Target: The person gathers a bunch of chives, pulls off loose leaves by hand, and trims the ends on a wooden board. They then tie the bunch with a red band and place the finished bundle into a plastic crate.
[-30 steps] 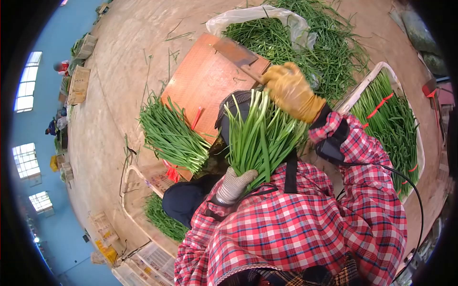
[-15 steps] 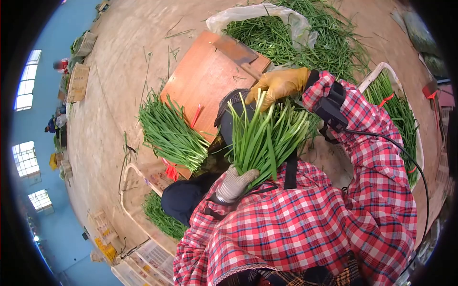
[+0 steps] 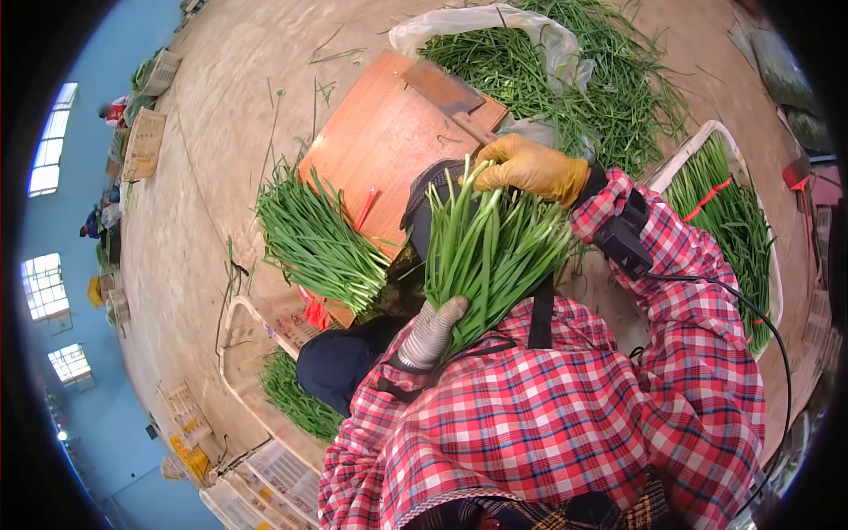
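My left hand (image 3: 431, 332), in a pale striped knit glove, is wrapped round the leafy end of a bunch of garlic chives (image 3: 490, 256) in front of my body. At the pale stem ends, my right hand (image 3: 534, 170) in a yellow glove has its fingers closed on some stems; its fingertips are partly hidden. Another pile of chives (image 3: 318, 243) lies across the near left edge of an orange-brown board (image 3: 353, 141). Red ties (image 3: 367, 208) lie on the board beside that pile. A cleaver (image 3: 446, 91) rests at the board's far right corner, its handle towards my right hand.
Loose chives (image 3: 618, 97) heap around an open plastic bag (image 3: 570, 53) beyond the board. A crate (image 3: 768, 291) on the right holds tied bunches. Another crate (image 3: 231, 375) with greens stands at lower left. Distant people and crates line the blue wall.
My right hand has shifted slightly right, its fingers drawing closer together at the stem ends. My left hand has tilted more upright round the bunch. The view has shifted slightly.
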Motion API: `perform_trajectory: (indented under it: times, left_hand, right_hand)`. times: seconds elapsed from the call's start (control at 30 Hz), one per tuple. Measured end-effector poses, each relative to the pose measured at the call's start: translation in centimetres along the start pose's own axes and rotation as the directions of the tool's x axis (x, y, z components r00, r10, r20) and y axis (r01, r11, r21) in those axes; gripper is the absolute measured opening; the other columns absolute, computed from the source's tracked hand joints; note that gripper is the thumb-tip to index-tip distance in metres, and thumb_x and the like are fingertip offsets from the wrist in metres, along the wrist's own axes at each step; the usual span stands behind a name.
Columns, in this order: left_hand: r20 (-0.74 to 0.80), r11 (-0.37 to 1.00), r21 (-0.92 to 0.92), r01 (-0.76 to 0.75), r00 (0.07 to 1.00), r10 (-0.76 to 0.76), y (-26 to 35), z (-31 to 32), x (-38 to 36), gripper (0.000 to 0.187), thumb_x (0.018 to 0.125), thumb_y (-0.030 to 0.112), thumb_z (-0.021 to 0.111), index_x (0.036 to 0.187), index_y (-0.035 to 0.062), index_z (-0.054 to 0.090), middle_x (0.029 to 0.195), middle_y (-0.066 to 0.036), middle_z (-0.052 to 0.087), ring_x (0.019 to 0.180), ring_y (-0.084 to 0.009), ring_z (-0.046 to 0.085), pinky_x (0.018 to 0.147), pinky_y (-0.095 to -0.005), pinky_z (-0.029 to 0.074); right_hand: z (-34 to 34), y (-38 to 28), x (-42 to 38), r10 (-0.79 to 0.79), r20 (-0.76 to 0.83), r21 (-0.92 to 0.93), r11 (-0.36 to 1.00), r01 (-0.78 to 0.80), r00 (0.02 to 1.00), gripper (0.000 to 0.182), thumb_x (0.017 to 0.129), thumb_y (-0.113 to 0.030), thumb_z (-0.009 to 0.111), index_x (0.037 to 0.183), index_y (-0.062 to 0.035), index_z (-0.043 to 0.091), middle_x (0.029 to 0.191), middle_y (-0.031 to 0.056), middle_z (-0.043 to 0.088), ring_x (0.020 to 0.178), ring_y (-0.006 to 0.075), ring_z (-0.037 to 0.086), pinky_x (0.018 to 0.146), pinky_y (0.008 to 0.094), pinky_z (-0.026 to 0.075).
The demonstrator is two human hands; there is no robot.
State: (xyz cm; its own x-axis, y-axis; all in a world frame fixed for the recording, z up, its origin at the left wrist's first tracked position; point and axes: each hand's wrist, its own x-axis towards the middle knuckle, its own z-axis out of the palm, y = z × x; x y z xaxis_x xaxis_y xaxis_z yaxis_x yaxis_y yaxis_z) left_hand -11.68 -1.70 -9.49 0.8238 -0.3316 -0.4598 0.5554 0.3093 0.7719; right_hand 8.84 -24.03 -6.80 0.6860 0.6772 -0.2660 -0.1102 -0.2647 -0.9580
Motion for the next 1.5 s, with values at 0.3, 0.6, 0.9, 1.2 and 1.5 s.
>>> perform_trajectory:
  times: [0.3,0.6,0.9,1.2,1.5]
  left_hand:
    - [-0.017,0.976,0.202,0.08,0.997,-0.078,0.9,0.6,-0.1,0.038,0.09,0.011,0.059,0.125,-0.0013,0.051,0.115,-0.01,0.061,0.101,-0.016,0.058,0.089,-0.0294,0.047]
    - [-0.056,0.981,0.164,0.106,0.994,-0.098,-0.2,0.2,-0.3,0.034,0.089,0.009,0.06,0.121,-0.0012,0.055,0.112,-0.009,0.062,0.099,-0.0148,0.059,0.087,-0.0294,0.047]
    - [-0.079,0.996,0.091,-0.014,0.997,0.021,-0.2,0.0,0.0,0.043,0.09,0.01,0.059,0.13,-0.0009,0.047,0.12,-0.01,0.058,0.107,-0.018,0.056,0.091,-0.0306,0.046]
    - [-0.127,0.971,0.23,0.071,0.991,-0.042,0.5,1.3,-0.5,0.035,0.09,0.008,0.057,0.123,-0.0028,0.053,0.112,-0.011,0.062,0.098,-0.0175,0.059,0.086,-0.0295,0.048]
    - [-0.069,0.987,0.151,0.064,0.996,-0.054,0.2,0.6,-0.7,0.044,0.09,0.016,0.06,0.128,-0.0015,0.048,0.118,-0.011,0.058,0.104,-0.0181,0.056,0.091,-0.0306,0.046]
  right_hand:
    - [-1.4,-2.9,-1.8,0.03,0.129,-0.534,0.845,0.043,0.991,0.024,0.076,-0.024,0.07,0.091,-0.0049,0.071,0.081,0.01,0.068,0.074,0.0197,0.064,0.069,0.0322,0.049]
    - [-0.6,-1.3,-1.5,-0.184,0.03,-0.428,0.886,0.179,0.982,0.018,0.078,-0.017,0.066,0.091,-0.0045,0.068,0.075,0.0092,0.067,0.067,0.0222,0.063,0.065,0.0332,0.048]
    - [-9.0,0.6,-3.5,-0.724,-0.309,-0.937,0.344,-0.065,0.616,0.021,0.087,-0.022,0.059,0.102,-0.0078,0.065,0.096,0.0148,0.066,0.09,0.0278,0.064,0.08,0.0375,0.05]
    - [0.9,0.0,-4.2,-0.435,-0.147,-0.74,0.644,0.193,0.888,0.027,0.081,-0.028,0.064,0.085,-0.0024,0.071,0.123,0.0199,0.055,0.114,0.035,0.05,0.097,0.0419,0.039]
    - [2.1,3.5,-1.9,-0.363,-0.367,-0.31,0.916,0.255,0.857,0.021,0.077,-0.022,0.063,0.081,-0.0021,0.069,0.103,0.0165,0.063,0.093,0.0315,0.06,0.083,0.0388,0.046]
